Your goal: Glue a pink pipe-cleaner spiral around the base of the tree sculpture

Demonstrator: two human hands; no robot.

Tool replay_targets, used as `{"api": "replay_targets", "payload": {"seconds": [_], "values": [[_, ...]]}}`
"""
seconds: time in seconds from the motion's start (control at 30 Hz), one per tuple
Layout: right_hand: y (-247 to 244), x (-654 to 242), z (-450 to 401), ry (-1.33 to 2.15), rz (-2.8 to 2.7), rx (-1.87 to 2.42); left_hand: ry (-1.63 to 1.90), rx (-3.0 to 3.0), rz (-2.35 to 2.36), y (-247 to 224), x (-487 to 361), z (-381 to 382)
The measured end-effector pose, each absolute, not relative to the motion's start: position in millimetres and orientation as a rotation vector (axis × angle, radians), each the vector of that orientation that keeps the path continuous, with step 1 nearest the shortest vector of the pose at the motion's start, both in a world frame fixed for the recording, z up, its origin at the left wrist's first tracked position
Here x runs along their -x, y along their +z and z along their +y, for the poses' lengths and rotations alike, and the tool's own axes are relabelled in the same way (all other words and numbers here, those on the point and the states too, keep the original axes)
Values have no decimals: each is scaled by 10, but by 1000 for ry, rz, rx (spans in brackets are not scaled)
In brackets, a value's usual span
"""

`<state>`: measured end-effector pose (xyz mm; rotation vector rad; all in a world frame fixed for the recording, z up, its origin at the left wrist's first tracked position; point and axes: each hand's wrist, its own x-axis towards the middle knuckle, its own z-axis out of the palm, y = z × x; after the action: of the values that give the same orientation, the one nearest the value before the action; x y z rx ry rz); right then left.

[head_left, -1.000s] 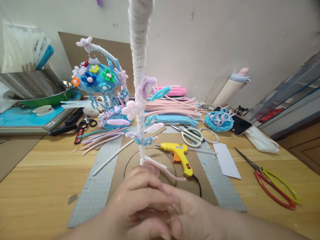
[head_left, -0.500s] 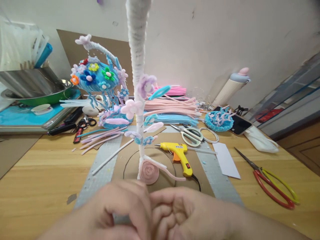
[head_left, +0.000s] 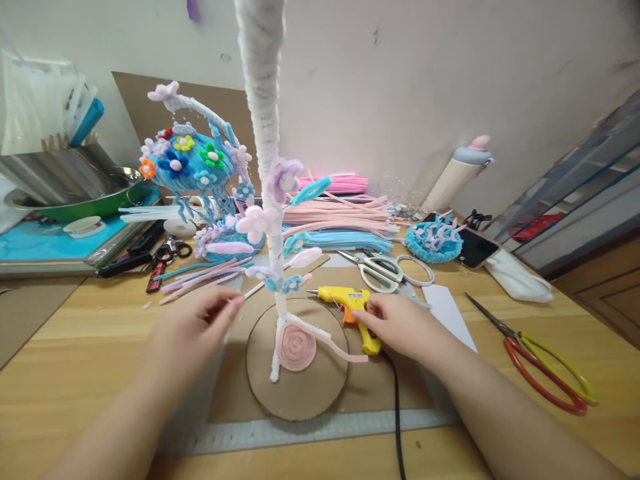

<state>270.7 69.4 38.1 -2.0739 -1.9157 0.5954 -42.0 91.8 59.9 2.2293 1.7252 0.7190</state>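
Observation:
My left hand (head_left: 207, 323) is left of the white wrapped stem (head_left: 276, 267), thumb and fingers pinched together. A thin white stick (head_left: 254, 289) shows just past its fingertips; whether they grip it or something small is hidden. My right hand (head_left: 395, 323) is closed around the yellow glue gun (head_left: 345, 297), which lies with its nozzle pointing left. The stem bears fuzzy flowers and leaves and stands on a round cardboard base (head_left: 300, 400). At its foot lies a pink pipe-cleaner coil (head_left: 297, 347), its loose tail running right.
Behind the stem lie bundles of pink pipe cleaners (head_left: 340, 213). Pale-handled scissors (head_left: 383, 273) and red-and-yellow scissors (head_left: 540, 373) lie to the right. A blue flowered piece (head_left: 193, 163) stands at the left. The gun's black cord (head_left: 398, 413) runs to the front edge.
My hands have parted from close together at the front. The left moved up and left beside the white stick; the right moved up and right onto the glue gun. The round base now shows.

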Motion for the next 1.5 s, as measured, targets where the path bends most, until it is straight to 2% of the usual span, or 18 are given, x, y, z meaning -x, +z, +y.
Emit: {"api": "replay_targets", "payload": {"seconds": [0.1, 0.17, 0.63, 0.9, 1.5], "values": [[347, -2634, 665, 569, -1946, 2153, 663, -2475, 1178, 521, 147, 717], [352, -2602, 649, 551, -1965, 2178, 734, -2581, 1055, 462, 14, 627], [236, -2563, 712, 579, -1924, 2259, 444, -2828, 1054, 329, -83, 589], [158, -2597, 740, 665, -1869, 2238, 489, -2813, 1054, 343, -75, 570], [179, -2587, 739, 652, -1875, 2225, 350, -2818, 1119, 341, -113, 545]]}}
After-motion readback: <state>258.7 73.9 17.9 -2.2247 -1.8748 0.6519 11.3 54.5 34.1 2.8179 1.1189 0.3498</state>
